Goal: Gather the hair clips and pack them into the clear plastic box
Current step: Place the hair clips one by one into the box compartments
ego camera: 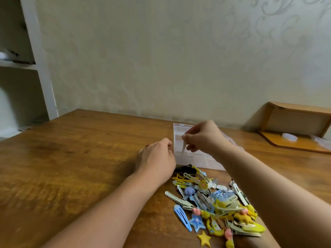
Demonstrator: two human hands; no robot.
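A clear plastic box (200, 158) with compartments lies on the wooden table (80, 158) near the wall. My right hand (206, 136) hovers over it and pinches a pale, thin hair clip (184, 147) that hangs down into the box. My left hand (155, 156) rests at the box's left edge with curled fingers; whether it grips the box is hidden. A pile of blue, yellow and silver hair clips (215, 203) lies in front of the box, between my forearms. A black clip (184, 169) sits at the pile's far end.
A yellow star clip (204, 238) lies apart at the pile's near side. At the right stands a wooden corner shelf (295, 133) with a white lid-like object (289, 136). White shelving (35, 59) rises at the far left. The wall runs close behind the box.
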